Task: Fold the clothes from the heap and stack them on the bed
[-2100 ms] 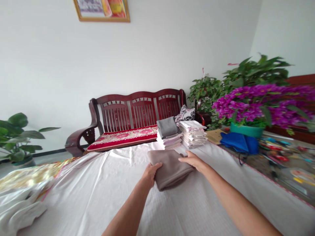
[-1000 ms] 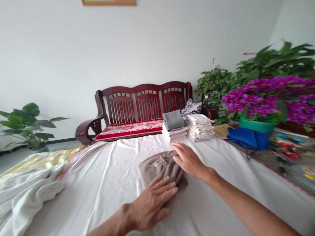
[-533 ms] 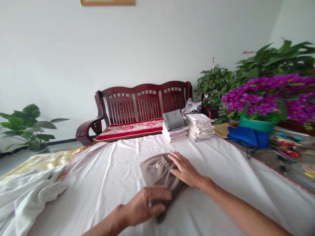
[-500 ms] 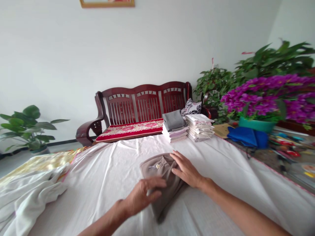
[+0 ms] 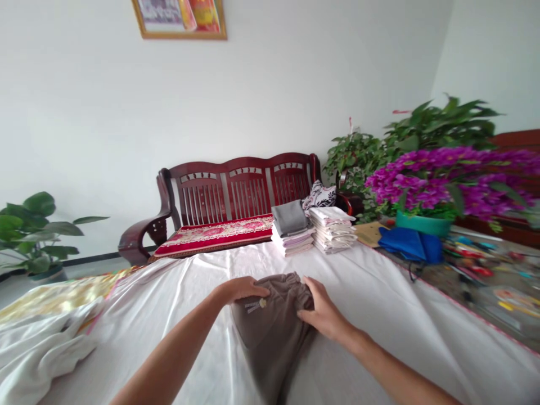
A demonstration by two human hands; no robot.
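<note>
A pair of brown-grey trousers [image 5: 270, 337] lies on the white sheet [image 5: 181, 337] in front of me, its gathered elastic waistband at the far end and the lower part tapering toward me out of the frame. Small pale lettering and a light, button-like patch show near the upper left. My left hand [image 5: 242, 289] grips the upper left edge, its fingertips partly hidden behind the cloth. On the upper right edge, my right hand [image 5: 323, 309] is closed with the thumb on top of the fabric.
Two stacks of folded cloths [image 5: 331, 230] stand at the sheet's far edge, with a folded grey garment [image 5: 290, 218] topping the left one. Crumpled white cloth [image 5: 46, 360] lies at left. Purple flowers [image 5: 447, 180], a blue bag [image 5: 411, 244] and clutter are at right; a wooden bench [image 5: 228, 191] is behind.
My left hand has moved up and away from me onto the trousers' upper left edge. Both hands now grip the trousers, which extend farther toward me. The view has tilted up slightly.
</note>
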